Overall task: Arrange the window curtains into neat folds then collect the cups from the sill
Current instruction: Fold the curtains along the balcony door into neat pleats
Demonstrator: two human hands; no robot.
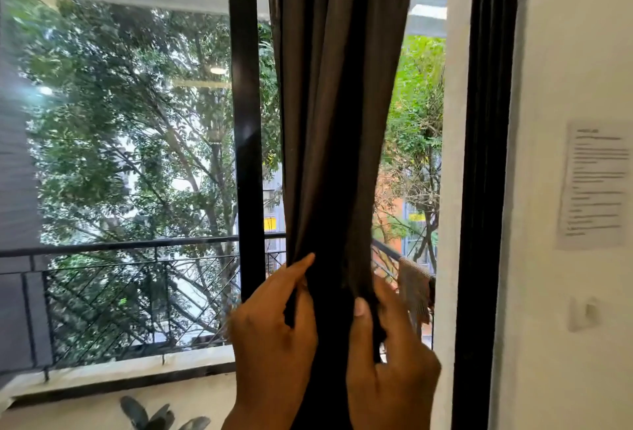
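Dark brown curtain hangs gathered between both hands, the left hand pinching its left edge, the right hand gripping its right folds.

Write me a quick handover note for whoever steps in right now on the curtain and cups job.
Left hand: pinching the left edge of the dark curtain.
Right hand: gripping the curtain's right edge, thumb in front.
Curtain: gathered into a narrow bunch between both hands, beside the black window frame.
Done: fabric mostly drawn together.
Left: finish neat folds, then collect the cups; no cups or sill top show in this view.
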